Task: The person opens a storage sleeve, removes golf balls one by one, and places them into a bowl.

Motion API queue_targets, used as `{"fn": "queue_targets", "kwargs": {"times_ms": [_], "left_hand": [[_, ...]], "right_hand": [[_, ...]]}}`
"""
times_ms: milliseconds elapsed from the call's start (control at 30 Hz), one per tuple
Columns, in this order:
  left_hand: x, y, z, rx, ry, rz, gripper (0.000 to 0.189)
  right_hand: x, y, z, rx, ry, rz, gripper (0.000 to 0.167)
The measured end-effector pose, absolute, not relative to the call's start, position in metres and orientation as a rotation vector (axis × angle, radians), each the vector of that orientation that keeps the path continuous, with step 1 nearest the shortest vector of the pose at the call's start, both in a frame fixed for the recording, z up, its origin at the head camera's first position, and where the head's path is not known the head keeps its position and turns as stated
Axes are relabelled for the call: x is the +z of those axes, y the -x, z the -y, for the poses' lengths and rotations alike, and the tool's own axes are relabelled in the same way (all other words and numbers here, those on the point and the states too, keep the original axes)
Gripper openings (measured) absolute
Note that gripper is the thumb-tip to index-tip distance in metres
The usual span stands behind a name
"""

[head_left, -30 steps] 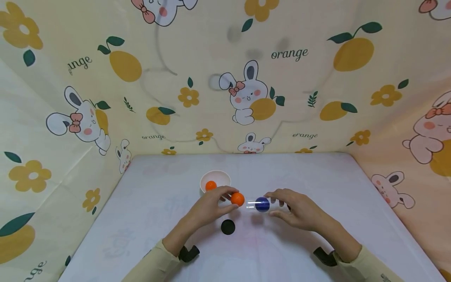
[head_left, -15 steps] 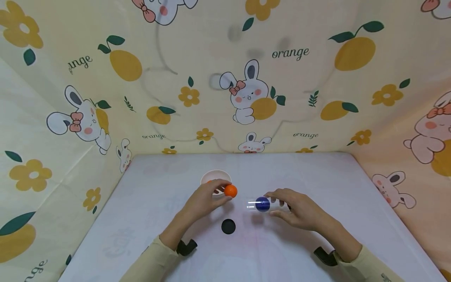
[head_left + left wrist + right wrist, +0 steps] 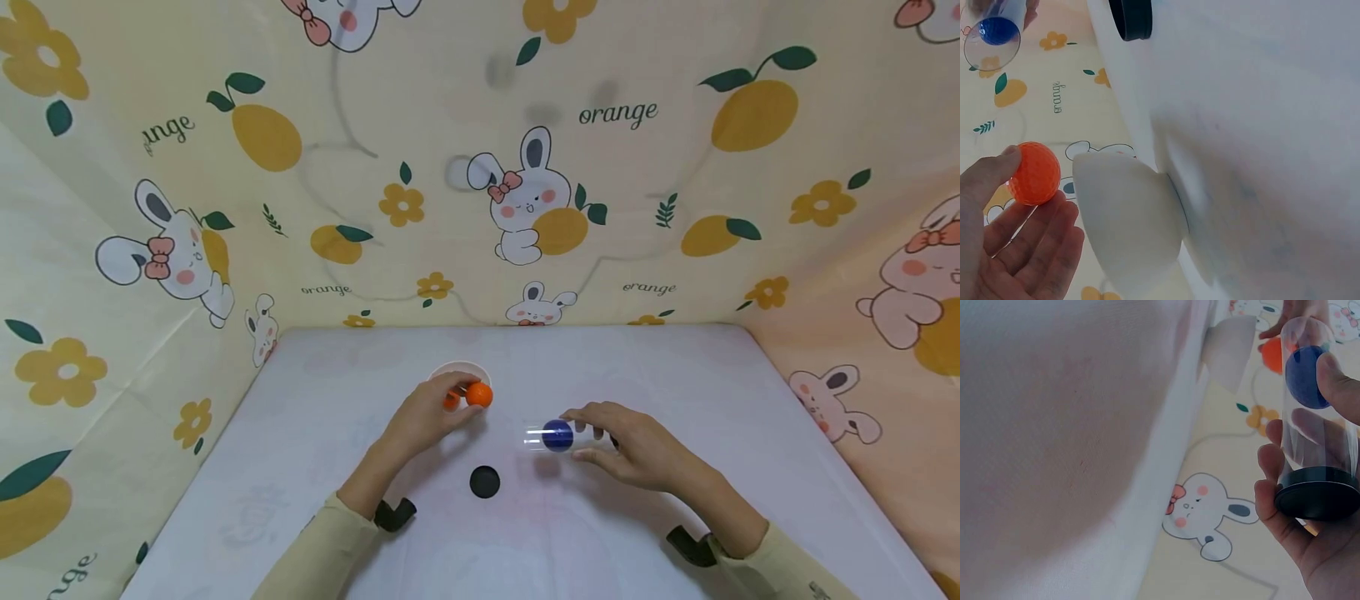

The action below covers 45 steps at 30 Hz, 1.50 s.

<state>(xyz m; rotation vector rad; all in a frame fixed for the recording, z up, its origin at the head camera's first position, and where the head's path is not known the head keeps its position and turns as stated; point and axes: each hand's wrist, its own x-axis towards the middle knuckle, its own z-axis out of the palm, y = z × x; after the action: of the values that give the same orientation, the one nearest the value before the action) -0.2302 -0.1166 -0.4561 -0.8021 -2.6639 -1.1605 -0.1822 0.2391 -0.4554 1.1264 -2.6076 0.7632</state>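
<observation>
Between thumb and fingertips, my left hand (image 3: 429, 414) pinches an orange ball (image 3: 478, 395), dimpled in the left wrist view, over the near right side of a white bowl (image 3: 459, 365). Another orange ball (image 3: 451, 402) shows behind those fingers, in the bowl. My right hand (image 3: 637, 446) grips a clear tube (image 3: 534, 437), lying sideways with its mouth toward the left. A blue ball (image 3: 557, 436) is inside the tube, and a black cap (image 3: 1317, 499) covers the end near my palm. Much of the tube is hidden by that hand in the head view.
A loose round black cap (image 3: 484, 482) lies on the white-covered table (image 3: 555, 546) between my forearms. Behind the table rises a patterned cloth (image 3: 420, 150) with rabbits and oranges, which also hangs at both sides.
My left hand has carried the orange ball left and away from me, from near the tube's mouth to the bowl. The right hand and tube have stayed in place.
</observation>
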Motion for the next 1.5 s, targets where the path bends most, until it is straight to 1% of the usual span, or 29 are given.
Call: {"fn": "queue_targets", "kwargs": {"times_ms": [133, 300, 700, 1067, 1500], "left_hand": [[-0.457, 0.235, 0.118, -1.114, 0.777, 2.689, 0.036], [-0.458, 0.24, 0.12, -1.091, 0.74, 2.727, 0.041], [-0.462, 0.244, 0.12, -1.038, 0.651, 2.786, 0.047], [-0.466, 0.247, 0.119, -1.003, 0.597, 2.827, 0.049], [-0.467, 0.251, 0.117, -0.957, 0.597, 2.847, 0.047]], "right_hand": [[-0.455, 0.183, -0.239, 0.761, -1.125, 2.611, 0.047], [-0.454, 0.183, -0.239, 0.758, -1.12, 2.617, 0.047], [-0.454, 0.183, -0.239, 0.768, -1.131, 2.601, 0.047], [-0.455, 0.182, -0.24, 0.758, -1.119, 2.598, 0.048], [-0.455, 0.182, -0.243, 0.76, -1.111, 2.615, 0.047]]}}
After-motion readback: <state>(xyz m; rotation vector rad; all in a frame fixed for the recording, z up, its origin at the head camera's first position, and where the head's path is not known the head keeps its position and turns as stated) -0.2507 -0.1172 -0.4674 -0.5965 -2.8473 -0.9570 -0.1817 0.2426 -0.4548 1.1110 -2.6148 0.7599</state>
